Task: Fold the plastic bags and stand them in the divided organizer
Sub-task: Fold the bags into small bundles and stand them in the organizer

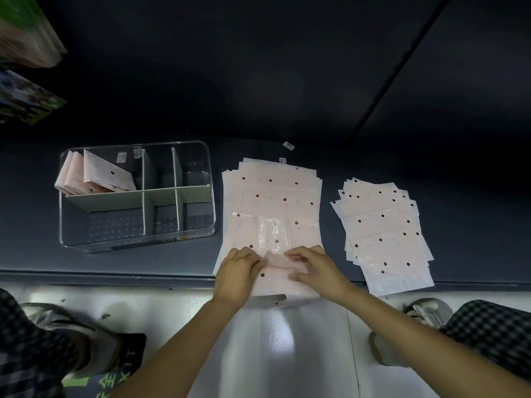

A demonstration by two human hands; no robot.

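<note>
A dark table (172, 262) bears an organizer (138, 239) and two bag stacks (273, 196) (385, 225).

Organizer (137, 196) left of two bag stacks (273, 193) (folded bags (94, 176) inside)

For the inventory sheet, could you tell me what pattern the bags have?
Pale pink bags with scattered dark red dots, clearest in the head view.

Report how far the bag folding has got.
Done: a few folded bags stand in the organizer's far-left compartment. In hand: left hand and right hand fold a bag atop the middle stack. Left: that stack, the right stack, five empty compartments.
</note>
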